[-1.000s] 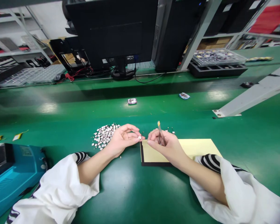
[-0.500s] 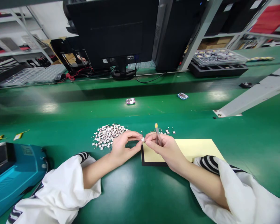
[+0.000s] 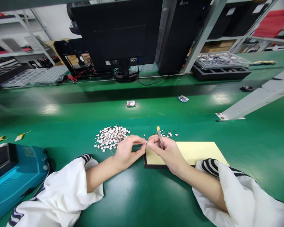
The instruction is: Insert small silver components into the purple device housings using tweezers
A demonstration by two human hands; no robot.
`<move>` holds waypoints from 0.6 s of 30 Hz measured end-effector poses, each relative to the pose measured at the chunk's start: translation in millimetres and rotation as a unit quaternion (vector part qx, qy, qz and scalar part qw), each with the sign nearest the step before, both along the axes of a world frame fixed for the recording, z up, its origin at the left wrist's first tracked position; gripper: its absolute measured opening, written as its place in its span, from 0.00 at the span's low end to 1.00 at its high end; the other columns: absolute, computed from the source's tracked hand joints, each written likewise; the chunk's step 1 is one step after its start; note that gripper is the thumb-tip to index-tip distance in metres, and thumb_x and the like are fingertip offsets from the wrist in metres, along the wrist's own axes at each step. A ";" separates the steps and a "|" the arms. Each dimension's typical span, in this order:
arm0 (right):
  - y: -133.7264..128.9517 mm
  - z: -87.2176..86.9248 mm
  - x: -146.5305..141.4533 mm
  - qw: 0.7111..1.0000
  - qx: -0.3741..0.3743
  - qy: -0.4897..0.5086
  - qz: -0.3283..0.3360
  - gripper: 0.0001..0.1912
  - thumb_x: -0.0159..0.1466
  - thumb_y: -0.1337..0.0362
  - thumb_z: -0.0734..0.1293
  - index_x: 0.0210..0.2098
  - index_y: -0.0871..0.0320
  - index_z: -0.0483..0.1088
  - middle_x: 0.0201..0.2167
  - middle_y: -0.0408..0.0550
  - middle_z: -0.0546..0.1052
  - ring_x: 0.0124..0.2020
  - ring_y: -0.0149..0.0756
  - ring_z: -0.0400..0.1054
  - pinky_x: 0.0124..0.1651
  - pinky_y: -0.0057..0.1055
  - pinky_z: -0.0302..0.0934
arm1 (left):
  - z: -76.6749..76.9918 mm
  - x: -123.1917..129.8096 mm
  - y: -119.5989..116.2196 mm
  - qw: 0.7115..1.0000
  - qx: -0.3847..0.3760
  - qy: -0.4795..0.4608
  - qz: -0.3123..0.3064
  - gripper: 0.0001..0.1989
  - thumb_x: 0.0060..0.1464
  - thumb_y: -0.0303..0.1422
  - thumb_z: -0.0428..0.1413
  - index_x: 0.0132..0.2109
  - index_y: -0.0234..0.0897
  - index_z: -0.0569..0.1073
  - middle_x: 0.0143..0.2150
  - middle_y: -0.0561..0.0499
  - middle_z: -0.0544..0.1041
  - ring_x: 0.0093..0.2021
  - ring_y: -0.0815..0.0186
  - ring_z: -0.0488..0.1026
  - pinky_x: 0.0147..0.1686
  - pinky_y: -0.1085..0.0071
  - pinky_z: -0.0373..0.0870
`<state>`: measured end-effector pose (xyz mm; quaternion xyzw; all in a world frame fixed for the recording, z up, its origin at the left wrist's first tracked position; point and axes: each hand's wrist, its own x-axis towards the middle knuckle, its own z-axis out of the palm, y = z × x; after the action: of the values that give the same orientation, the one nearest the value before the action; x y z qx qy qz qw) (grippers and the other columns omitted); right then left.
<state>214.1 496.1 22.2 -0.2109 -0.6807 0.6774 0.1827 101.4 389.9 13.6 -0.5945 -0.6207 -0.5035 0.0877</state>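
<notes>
Still, left hand [image 3: 127,153] pinching small chip [image 3: 146,142]

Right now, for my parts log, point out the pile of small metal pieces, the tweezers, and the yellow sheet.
Pile of small metal pieces [image 3: 111,137]: head view, middle of the pile.
Tweezers [image 3: 159,135]: head view, exposed upper shaft.
Yellow sheet [image 3: 198,153]: head view, bare middle.

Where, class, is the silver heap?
In the head view, the heap of small silver pieces lies on the green bench, just beyond the left hand, left of the yellow sheet.
</notes>
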 end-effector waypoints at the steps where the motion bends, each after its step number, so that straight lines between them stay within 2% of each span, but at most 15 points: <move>1: -0.3 -0.1 -0.1 1.000 0.002 -0.003 -0.003 0.07 0.54 0.60 0.65 0.27 0.58 0.67 0.28 0.44 0.69 0.31 0.33 0.61 0.28 0.28 0.53 | -0.2 0.0 0.1 1.000 0.002 0.005 0.003 0.12 0.45 0.23 0.55 0.38 0.33 0.63 0.30 0.50 0.73 0.30 0.71 0.74 0.29 0.79 0.75; 8: -3.7 -0.2 0.6 0.999 0.011 -0.012 -0.031 0.08 0.53 0.60 0.65 0.25 0.59 0.66 0.27 0.45 0.69 0.24 0.30 0.58 0.23 0.27 0.49 | 0.1 2.8 1.0 1.000 -0.004 0.013 0.009 0.11 0.45 0.24 0.56 0.37 0.34 0.63 0.29 0.50 0.73 0.29 0.70 0.74 0.28 0.78 0.75; 12: -3.1 -1.3 -0.8 0.999 -0.005 0.010 -0.036 0.09 0.51 0.61 0.66 0.21 0.58 0.63 0.26 0.45 0.69 0.28 0.31 0.61 0.28 0.28 0.54 | -0.5 3.3 1.1 1.000 -0.002 0.003 -0.002 0.11 0.45 0.24 0.56 0.36 0.35 0.63 0.29 0.50 0.73 0.30 0.70 0.74 0.27 0.78 0.75; 15: -1.1 -0.9 -1.6 0.999 -0.015 0.018 -0.040 0.10 0.51 0.61 0.66 0.20 0.59 0.62 0.26 0.44 0.69 0.30 0.31 0.63 0.32 0.29 0.56 | -0.4 3.2 1.1 0.999 -0.014 -0.036 -0.009 0.12 0.45 0.23 0.56 0.37 0.35 0.62 0.29 0.51 0.73 0.31 0.70 0.75 0.29 0.78 0.75; 18: 2.1 0.7 -1.7 0.999 -0.011 0.004 -0.042 0.10 0.52 0.61 0.66 0.21 0.59 0.63 0.25 0.44 0.69 0.25 0.28 0.60 0.28 0.27 0.54 | -0.6 3.0 1.4 0.995 -0.027 -0.095 -0.013 0.14 0.44 0.22 0.56 0.37 0.36 0.60 0.30 0.51 0.73 0.31 0.70 0.75 0.31 0.77 0.75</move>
<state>212.4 498.2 22.9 -0.2383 -0.6632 0.6772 0.2115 104.3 391.2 12.9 -0.5544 -0.6319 -0.5416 0.0057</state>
